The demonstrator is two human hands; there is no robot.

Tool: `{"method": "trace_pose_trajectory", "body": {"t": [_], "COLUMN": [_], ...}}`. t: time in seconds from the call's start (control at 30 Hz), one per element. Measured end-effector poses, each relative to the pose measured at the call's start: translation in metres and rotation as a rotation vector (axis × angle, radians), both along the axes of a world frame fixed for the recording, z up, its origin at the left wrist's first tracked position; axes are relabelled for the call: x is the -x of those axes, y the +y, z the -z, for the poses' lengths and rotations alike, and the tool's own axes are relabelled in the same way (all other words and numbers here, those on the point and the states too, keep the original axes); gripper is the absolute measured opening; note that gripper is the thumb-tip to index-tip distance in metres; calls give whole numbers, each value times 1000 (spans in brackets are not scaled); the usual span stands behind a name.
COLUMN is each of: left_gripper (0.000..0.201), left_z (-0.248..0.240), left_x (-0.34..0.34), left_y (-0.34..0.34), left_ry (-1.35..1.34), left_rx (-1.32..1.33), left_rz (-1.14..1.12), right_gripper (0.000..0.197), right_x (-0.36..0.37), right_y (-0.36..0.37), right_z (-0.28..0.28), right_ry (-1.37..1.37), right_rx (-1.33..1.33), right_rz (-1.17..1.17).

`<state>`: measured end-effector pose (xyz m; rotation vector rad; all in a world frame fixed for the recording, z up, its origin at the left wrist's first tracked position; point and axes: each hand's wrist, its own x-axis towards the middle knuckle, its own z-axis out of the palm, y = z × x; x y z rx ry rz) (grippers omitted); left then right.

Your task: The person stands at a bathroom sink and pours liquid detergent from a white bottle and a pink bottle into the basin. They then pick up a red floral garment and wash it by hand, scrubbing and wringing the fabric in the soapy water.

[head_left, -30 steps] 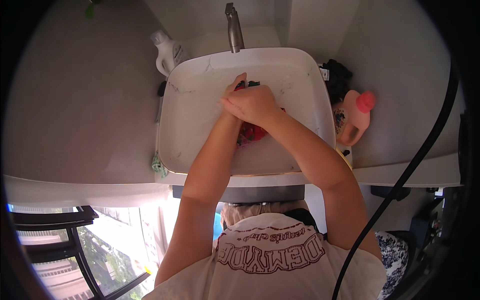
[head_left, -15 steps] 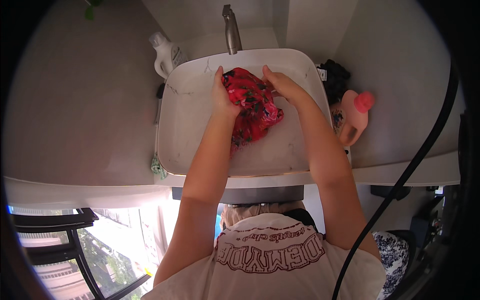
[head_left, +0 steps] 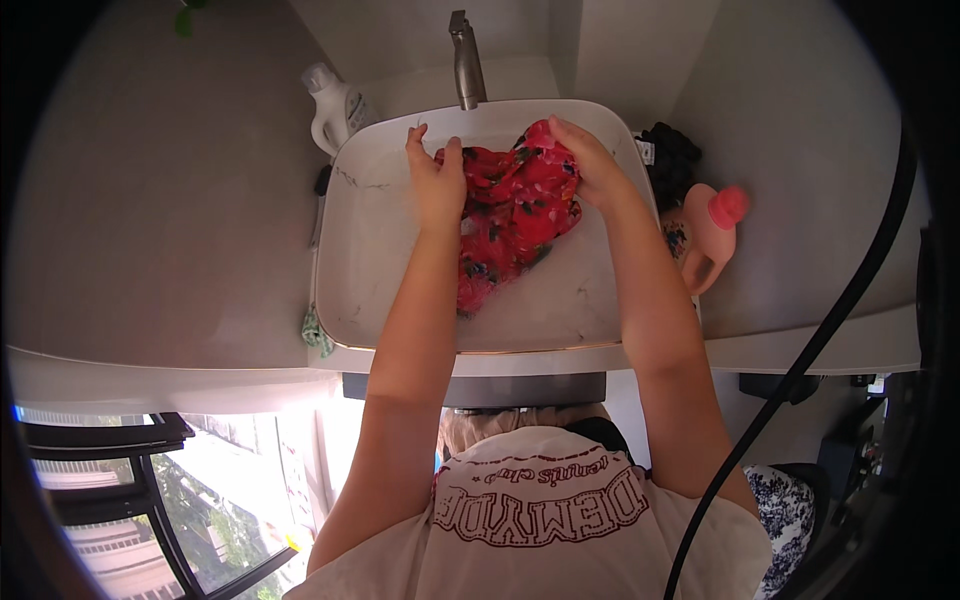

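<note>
A wet-looking red floral cloth (head_left: 515, 215) hangs bunched between my hands over the white basin (head_left: 385, 290), its lower end down by the basin's floor. My right hand (head_left: 590, 168) grips the cloth's upper right corner, thumb on top. My left hand (head_left: 437, 190) is at its upper left edge, the thumb lying over the fabric with a bit of red showing beyond it. One finger of that hand stands up, apart from the cloth; the others are partly hidden.
A metal faucet (head_left: 467, 65) rises behind the basin. On its left is a white jug (head_left: 332, 108). To the right lie a dark cloth bundle (head_left: 670, 160) and a pink bottle with a red cap (head_left: 710, 240). A black cable (head_left: 800, 365) crosses the right side.
My right hand has taken hold of the cloth's upper right corner and spread it wider. My left hand has shifted slightly left, one finger lifting away.
</note>
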<state>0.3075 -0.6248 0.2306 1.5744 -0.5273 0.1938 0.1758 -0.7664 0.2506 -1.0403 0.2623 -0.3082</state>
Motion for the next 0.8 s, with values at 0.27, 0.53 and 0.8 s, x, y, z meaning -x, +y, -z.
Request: {"method": "trace_pose_trajectory", "body": {"t": [0.27,0.53,0.8], "left_gripper": [37,25,37], "left_z": [10,-5,10], "left_x": [17,21,36], "left_y": [-5,-6,-9], "left_ry": [260,680,780], "left_rx": [-380,191,126], "left_rz": [591,468,538], "right_gripper": [23,41,43], "right_x": [0,-16,-35], "right_y": [2,46,72], "right_z": [2,-4,0], "right_ry": [148,206,165], "right_rx": [411,1335,1578], "right_rz": [-31,549,554]}}
